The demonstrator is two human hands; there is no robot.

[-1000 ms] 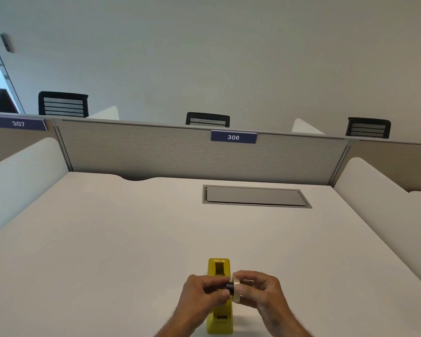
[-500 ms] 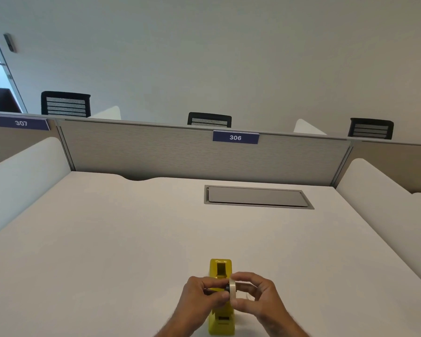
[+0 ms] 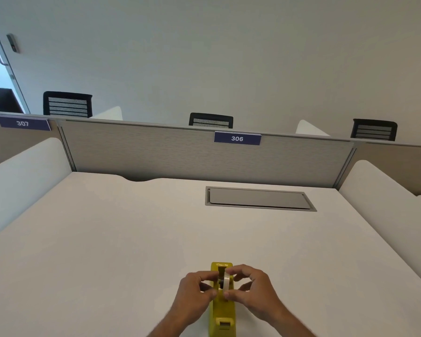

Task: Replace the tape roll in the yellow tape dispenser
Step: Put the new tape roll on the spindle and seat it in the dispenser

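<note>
Tape roll (image 3: 226,282), pale and standing on edge, is pinched from both sides above the open slot of the yellow tape dispenser (image 3: 223,314): the left hand (image 3: 196,296) closes its fingertips on the roll's dark core, the right hand (image 3: 252,288) clamps thumb and forefinger on the rim. The dispenser stands lengthwise on the white tabletop (image 3: 107,239) at its near edge, centred.

Both bare forearms run off the bottom edge just below the glossy yellow plastic tape dispenser (image 3: 223,310), whose near base is cropped there too. Fingers hide the lower part of the pale tape roll (image 3: 226,282); its dark core is too small to make out.
</note>
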